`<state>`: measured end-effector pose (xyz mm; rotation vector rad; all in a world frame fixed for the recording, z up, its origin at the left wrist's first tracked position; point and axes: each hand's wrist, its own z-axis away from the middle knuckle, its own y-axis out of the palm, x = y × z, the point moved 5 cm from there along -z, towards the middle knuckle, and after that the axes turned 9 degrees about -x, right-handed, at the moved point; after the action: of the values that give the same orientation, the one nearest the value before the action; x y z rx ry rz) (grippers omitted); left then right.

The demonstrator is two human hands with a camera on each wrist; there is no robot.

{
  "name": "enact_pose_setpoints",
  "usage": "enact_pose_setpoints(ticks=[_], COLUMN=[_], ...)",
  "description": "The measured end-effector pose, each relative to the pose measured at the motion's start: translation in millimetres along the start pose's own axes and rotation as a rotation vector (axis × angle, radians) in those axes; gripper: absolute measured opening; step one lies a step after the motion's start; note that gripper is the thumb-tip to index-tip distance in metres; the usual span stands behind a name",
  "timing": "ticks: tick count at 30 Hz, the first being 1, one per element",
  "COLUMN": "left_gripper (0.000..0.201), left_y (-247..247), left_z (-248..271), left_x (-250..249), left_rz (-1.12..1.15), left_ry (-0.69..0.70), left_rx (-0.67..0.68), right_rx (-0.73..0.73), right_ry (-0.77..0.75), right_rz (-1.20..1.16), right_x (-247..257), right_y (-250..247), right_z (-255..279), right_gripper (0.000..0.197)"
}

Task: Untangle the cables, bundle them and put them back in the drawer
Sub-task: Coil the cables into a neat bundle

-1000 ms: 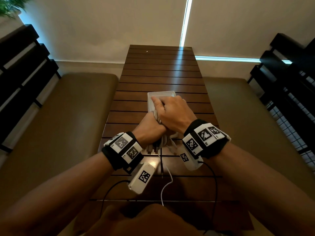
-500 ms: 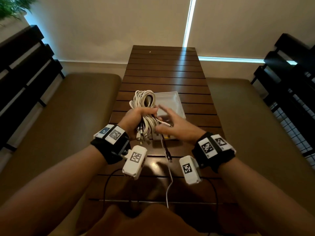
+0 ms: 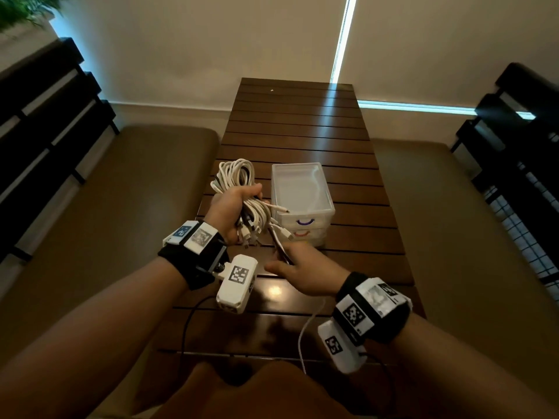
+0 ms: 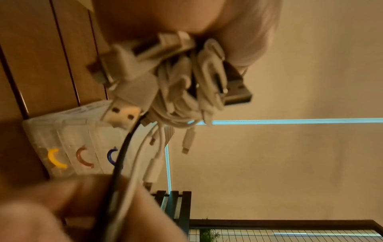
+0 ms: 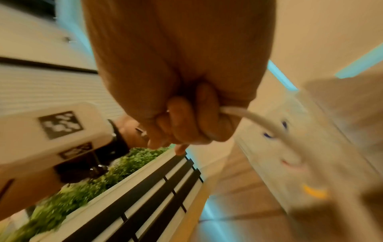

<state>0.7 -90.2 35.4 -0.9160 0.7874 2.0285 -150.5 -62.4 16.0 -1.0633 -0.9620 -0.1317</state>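
My left hand (image 3: 242, 201) grips a tangled bundle of white cables (image 3: 236, 173) above the table, left of the drawer unit; its plugs (image 4: 122, 113) hang below the fist. The bundle (image 4: 178, 78) fills the left wrist view. Two strands, one black (image 4: 119, 160) and one white (image 5: 261, 122), run from the bundle down to my right hand (image 3: 287, 263), whose fingers (image 5: 186, 127) curl round them. The small translucent drawer unit (image 3: 302, 207) stands mid-table with its drawers closed, showing blue, red and yellow handles (image 4: 54, 158).
The slatted wooden table (image 3: 302, 131) runs away from me between two brown cushioned benches (image 3: 121, 207) with black slatted backs (image 3: 45, 131). A white cable tail (image 3: 304, 334) trails over the near table edge toward my lap.
My left hand has carried the bundle left, away from the drawer unit. My right hand went from open beside the bundle to lower and nearer me, now holding two hanging strands.
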Motion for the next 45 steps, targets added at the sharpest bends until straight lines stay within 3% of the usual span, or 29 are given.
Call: enact_pose_setpoints(ticks=[3,8,13,18,23,27,31,33,35,38,45], left_gripper=[0.019,0.018,0.045,0.053,0.045,0.019,0.016,0.014,0.022,0.028,0.020], left_y=[-3.9,5.1,20.4,30.6,34.7,39.8,42.2,42.7,43.6,43.4,53.2], left_z=[-1.9,6.5,23.6,38.2,45.2,49.8,51.0,52.0,51.4,52.4,57.1], left_x=[-2.4,-4.1,7.5,13.6,7.2,-4.0,-9.9,-11.3,-11.8,-11.0,-20.7], left_rz=[-0.037,-0.119,-0.249,-0.128,-0.114,-0.249,-0.208,-0.177,-0.164,-0.198,-0.316], left_ry=[0.041,0.008,-0.008,-0.158,-0.135,-0.034,0.041,0.077,0.112,0.154,0.236], left_rx=[-0.064,0.041,0.261,0.489,0.614,0.563,0.544,0.516,0.501,0.484,0.481], right_rx=[-0.039,-0.243,-0.286,-0.398,-0.414,-0.492,-0.623,-0.547,-0.417,-0.317,-0.414], right_ry=[-0.093,-0.230,-0.294,-0.297,-0.344,-0.419,-0.464,-0.424,-0.350,-0.247,-0.185], right_rz=[0.066,0.089,0.022,-0.034,-0.054,-0.090,-0.107,-0.161,-0.158,-0.120,-0.373], right_x=[21.3,43.2,47.5,48.0,50.1,60.2,64.4,65.0,62.8,60.6,62.8], right_y=[-29.4,-85.4,-105.1,-119.0,-118.2,-118.2,-121.3,-116.6,-108.1,-98.0,-94.8], right_z=[2.5,0.0,-17.0,-25.3,-31.2,-31.4,-31.7,-32.4,-32.1,-27.5,-20.9], right_gripper=[0.023,0.016,0.008,0.008,0.008,0.008,0.028,0.030,0.049,0.053,0.042])
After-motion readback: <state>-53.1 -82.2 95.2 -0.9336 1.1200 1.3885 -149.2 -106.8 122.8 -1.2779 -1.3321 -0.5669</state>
